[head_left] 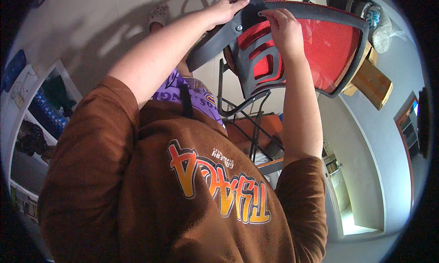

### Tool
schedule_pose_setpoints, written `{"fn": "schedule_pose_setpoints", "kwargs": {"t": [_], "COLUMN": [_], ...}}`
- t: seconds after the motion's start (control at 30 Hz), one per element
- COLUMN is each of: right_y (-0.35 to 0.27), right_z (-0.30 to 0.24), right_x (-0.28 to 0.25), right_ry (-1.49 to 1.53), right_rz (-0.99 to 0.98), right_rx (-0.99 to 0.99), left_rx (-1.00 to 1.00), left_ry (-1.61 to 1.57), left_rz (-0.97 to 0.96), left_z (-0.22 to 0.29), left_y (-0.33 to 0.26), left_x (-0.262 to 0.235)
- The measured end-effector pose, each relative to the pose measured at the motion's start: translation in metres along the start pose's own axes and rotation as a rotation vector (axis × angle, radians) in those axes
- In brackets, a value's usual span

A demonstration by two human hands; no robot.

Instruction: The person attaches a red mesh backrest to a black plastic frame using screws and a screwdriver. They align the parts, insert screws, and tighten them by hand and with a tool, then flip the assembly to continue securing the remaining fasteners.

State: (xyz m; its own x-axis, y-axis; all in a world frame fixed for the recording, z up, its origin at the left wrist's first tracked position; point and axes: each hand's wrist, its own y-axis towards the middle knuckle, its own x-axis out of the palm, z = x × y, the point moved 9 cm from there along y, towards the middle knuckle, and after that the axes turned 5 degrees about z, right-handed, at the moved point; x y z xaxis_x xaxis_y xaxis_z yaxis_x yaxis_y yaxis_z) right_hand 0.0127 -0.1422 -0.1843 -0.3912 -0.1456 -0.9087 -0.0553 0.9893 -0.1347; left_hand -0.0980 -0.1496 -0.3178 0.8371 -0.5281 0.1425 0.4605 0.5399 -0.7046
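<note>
An office chair with a red mesh backrest in a black frame lies tilted at the upper middle. My left hand grips a black plastic chair part, with its fingers over the upper end. A round metal bolt head sits in that part, just below my left hand. My right hand is closed in a pinch over the corner of the backrest frame. At its fingertips is a small shiny metal piece, apparently a bolt, close to the black part. The tip of that piece is too small to make out.
A black curved armrest and thin black legs stand below the backrest. Right of the chair are a cardboard box and a clear plastic bag. At the left, a white-framed shelf holds bagged items.
</note>
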Motion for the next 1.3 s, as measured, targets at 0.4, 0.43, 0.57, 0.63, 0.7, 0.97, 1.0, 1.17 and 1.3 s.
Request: {"fn": "schedule_pose_setpoints", "kwargs": {"t": [0.4,0.43,0.57,0.63,0.7,0.97,1.0,1.17,1.3], "right_y": [0.015,0.015,0.016,0.016,0.015,0.004,0.001,-0.017,-0.031], "right_z": [-0.004,-0.004,-0.006,-0.007,-0.008,0.005,0.005,0.009,0.011], "right_x": [0.008,0.009,0.009,0.008,0.006,-0.002,-0.003,-0.003,0.003], "right_ry": [-0.258,-0.272,-0.349,-0.369,-0.363,-0.159,-0.139,-0.130,-0.079], "right_rz": [-0.134,-0.143,-0.181,-0.186,-0.174,-0.089,-0.059,0.084,0.199], "right_rx": [-0.184,-0.198,-0.225,-0.227,-0.234,0.010,0.039,0.227,0.389], "left_rx": [0.039,0.037,0.052,0.008,0.013,0.074,0.064,-0.072,-0.125], "left_ry": [0.062,0.057,0.048,0.036,0.029,0.016,0.018,-0.053,-0.095], "left_rz": [0.066,0.048,0.033,0.044,0.075,0.075,0.072,0.087,0.055], "left_z": [-0.006,-0.005,-0.001,0.000,0.004,-0.007,-0.010,-0.019,-0.020], "left_y": [0.011,0.011,0.009,0.004,0.001,0.012,0.014,0.011,0.008], "left_x": [-0.001,0.000,0.002,0.002,0.001,0.002,0.002,0.001,0.005]}}
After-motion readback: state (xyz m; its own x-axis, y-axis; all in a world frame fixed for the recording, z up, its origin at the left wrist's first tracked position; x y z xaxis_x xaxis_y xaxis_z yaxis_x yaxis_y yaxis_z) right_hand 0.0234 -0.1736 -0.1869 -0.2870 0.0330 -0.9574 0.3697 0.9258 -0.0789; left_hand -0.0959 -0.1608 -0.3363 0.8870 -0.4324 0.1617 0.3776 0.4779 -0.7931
